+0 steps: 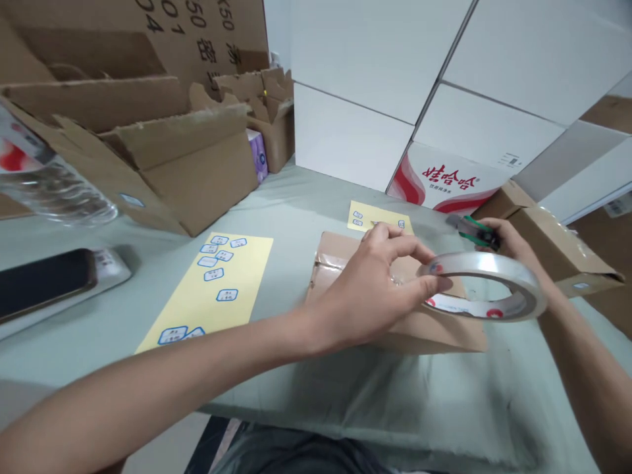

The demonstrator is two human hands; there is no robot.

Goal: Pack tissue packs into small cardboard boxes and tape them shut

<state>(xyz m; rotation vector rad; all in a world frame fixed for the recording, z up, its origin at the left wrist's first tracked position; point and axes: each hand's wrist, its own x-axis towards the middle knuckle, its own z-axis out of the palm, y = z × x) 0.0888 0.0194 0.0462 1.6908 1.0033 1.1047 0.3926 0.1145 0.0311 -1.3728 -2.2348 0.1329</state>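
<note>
While the L hand [370, 289] clamps a clear tape roll [494, 280] by its near rim, fingers curled & partly spread, the R hand [508, 240] is closed around a green & black utility knife [476, 232], its blade end hard to make out. Roll is held just above a brown cardboard parcel [434, 336], which lies on a pale green tablecloth [296, 197].

White carton [447, 178] shows red 娃哈哈 upside down, w/ smaller 饮用纯净水 beside it. Cardboard flap [197, 39] at top L has big printed K50, 50, 01 & 04, cut off by frame. 2 yellow sticker sheets: nearer one [212, 289] has blue-edged labels, text too small to read; farther one [378, 217] is partly hidden by L hand. Black phone [42, 283] & blurred plastic bottle [49, 191] are cut off at L edge. Purple box [257, 155] is mostly hidden behind open carton [197, 178].
</note>
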